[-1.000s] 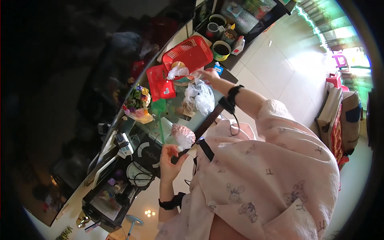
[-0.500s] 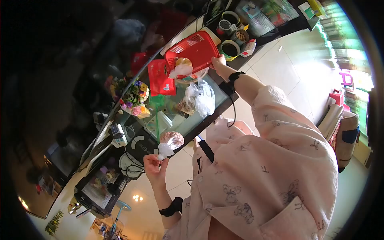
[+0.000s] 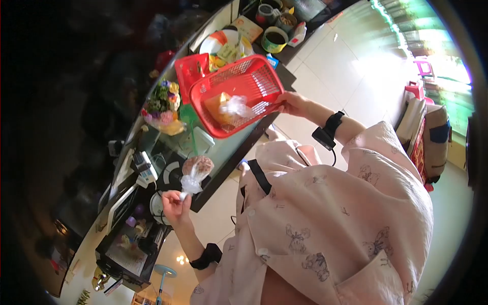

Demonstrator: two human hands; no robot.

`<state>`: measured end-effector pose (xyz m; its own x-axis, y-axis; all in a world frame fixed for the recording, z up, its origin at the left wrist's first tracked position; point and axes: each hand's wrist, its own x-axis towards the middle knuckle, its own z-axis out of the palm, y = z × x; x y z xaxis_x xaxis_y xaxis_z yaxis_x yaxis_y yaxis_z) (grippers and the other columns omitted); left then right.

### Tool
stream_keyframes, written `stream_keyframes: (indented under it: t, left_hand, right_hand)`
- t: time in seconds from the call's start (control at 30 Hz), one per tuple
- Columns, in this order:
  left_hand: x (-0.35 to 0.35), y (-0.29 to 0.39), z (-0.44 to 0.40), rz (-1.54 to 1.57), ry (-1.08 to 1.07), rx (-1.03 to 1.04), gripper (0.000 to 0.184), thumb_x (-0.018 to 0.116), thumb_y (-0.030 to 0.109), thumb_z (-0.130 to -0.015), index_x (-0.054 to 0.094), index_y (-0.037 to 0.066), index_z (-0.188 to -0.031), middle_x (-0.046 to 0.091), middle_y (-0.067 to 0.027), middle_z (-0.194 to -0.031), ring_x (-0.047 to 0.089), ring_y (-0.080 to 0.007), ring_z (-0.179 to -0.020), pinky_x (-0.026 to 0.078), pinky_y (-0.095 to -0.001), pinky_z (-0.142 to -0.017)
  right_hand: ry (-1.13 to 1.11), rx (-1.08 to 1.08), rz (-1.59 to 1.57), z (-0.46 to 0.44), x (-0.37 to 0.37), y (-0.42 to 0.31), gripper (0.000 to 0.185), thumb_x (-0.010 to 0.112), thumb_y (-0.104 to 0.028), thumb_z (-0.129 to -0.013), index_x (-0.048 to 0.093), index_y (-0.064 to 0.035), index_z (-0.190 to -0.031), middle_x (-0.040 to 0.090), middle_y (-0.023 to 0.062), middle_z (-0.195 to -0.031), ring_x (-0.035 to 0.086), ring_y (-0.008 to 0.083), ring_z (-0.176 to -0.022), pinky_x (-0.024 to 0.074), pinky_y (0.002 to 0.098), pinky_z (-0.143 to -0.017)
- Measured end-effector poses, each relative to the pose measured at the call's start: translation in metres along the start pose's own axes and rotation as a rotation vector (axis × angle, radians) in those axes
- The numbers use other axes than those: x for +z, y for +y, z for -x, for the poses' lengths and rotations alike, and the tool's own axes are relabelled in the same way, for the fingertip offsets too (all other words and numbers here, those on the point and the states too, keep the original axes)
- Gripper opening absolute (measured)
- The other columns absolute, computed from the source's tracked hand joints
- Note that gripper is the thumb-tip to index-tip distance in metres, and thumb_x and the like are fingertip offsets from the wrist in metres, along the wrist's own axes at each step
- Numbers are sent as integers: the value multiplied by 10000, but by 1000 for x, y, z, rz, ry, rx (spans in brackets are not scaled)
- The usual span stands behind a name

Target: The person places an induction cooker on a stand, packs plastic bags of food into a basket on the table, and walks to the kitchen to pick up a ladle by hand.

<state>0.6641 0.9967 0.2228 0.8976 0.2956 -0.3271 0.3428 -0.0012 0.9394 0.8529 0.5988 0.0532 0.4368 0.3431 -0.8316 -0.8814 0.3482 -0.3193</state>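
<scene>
My left hand (image 3: 176,204) pinches the twisted white neck of a clear plastic bag (image 3: 197,168) filled with small reddish-brown pieces. The bag hangs over the near part of the glass-topped table. My right hand (image 3: 295,104) grips the near rim of a red plastic basket (image 3: 244,68) with slotted walls, held above the table. Inside the basket lies a tied clear bag (image 3: 219,108) with orange-yellow contents. Beside the basket's far side is a shiny red packet (image 3: 189,71). The basket covers the spot where another plastic bag lay.
Past the basket stand a white plate (image 3: 209,44) with packets on it and several pots, including a green-yellow one (image 3: 274,39). An artificial flower bunch (image 3: 166,107) sits at the table's back. A boxy white device (image 3: 146,168) and cables lie left. Tiled floor (image 3: 325,56) shows at right.
The red basket has come toward me and leftward with my right hand, uncovering the plate. My left hand has shifted slightly left with its bag. The head view has shifted too.
</scene>
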Motion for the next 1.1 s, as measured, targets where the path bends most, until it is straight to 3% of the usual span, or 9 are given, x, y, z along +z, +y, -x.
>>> stream_keyframes:
  t: [0.13,0.3,0.47,0.6,0.7,0.8,0.87,1.0,1.1]
  left_hand:
    - [-44,-5,17,28,-9,-7,297,659,-17,-743,402,90,-844,400,-3,-812,386,-80,-751,321,-205,-697]
    - [-76,-10,44,38,-56,10,288,628,-8,-764,372,104,-835,375,3,-803,349,-82,-736,284,-219,-694]
    - [-83,-27,56,25,-43,36,293,633,-14,-756,382,108,-843,393,-6,-829,374,-88,-762,297,-215,-724]
    - [-58,-27,54,145,-62,-19,296,631,-25,-750,388,106,-857,404,-11,-848,388,-94,-780,306,-215,-752]
    - [-22,-37,35,153,-230,-13,283,631,-26,-751,416,95,-888,416,-12,-857,392,-90,-786,317,-217,-766]
    - [32,-78,-7,-73,-316,24,286,688,19,-732,446,74,-874,444,-2,-813,410,-88,-702,380,-222,-675]
    - [51,-118,-34,-301,-318,84,273,702,59,-739,461,56,-866,452,-4,-780,410,-98,-653,394,-229,-609]
    - [68,-178,-62,-846,-371,329,266,682,78,-743,488,28,-916,543,-133,-862,534,-304,-771,443,-403,-673]
    - [83,-189,-61,-859,-343,297,218,618,42,-770,499,29,-952,559,-179,-917,535,-383,-849,428,-469,-718]
  right_hand:
    - [-119,160,-134,-4,19,90,157,472,32,-798,559,23,-928,638,167,-903,608,183,-588,478,189,-461]
    - [82,20,213,-29,45,167,318,511,72,-734,496,-66,-1021,588,98,-775,601,180,-562,526,256,-471]
    - [129,75,328,-73,43,213,359,529,88,-717,461,-50,-1041,566,94,-829,630,231,-657,553,285,-512]
    - [7,163,234,-106,14,242,362,603,7,-741,473,-50,-1074,575,103,-918,621,238,-706,549,292,-570]
    - [128,137,959,-120,4,243,476,711,-109,-706,527,-70,-1143,607,84,-998,591,165,-889,516,338,-682]
    - [104,-54,922,-100,-24,224,430,706,-172,-689,565,-63,-1080,628,59,-858,619,175,-690,518,273,-618]
    - [194,-49,908,-83,-28,195,306,678,-158,-692,618,-72,-980,640,37,-794,623,157,-714,515,280,-616]
    - [424,-388,1118,-83,-55,153,202,620,-112,-690,646,-85,-888,657,76,-806,643,192,-759,516,331,-692]
    - [537,-546,1280,-91,-48,120,333,598,-96,-694,566,-115,-1025,602,94,-995,585,267,-958,451,388,-849]
